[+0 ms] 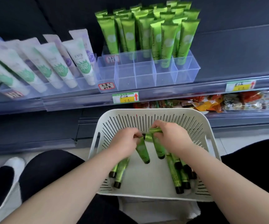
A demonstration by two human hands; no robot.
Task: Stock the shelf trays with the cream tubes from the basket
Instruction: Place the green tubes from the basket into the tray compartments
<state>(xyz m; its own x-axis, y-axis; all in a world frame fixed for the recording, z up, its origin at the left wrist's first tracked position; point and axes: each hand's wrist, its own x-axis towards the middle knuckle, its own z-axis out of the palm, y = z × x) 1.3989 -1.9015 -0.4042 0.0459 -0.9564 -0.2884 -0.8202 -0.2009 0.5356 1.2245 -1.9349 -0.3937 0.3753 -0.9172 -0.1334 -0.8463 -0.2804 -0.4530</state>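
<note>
Green cream tubes (175, 177) lie loose in the white slotted basket (146, 111), where the left hand (124, 143) pinches one and the right hand (170, 136) grips others, while beyond the basket a clear shelf tray (145, 73) stands partly filled.

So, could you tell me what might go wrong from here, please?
1. The right hand seems to grip two green tubes at once, so one might slip back into the basket.
2. The standing tubes in the clear tray lean, so pushing new ones in could topple them.

Bare forearms (75, 183), black trousers (49, 168), white slipper (15, 164)
</note>
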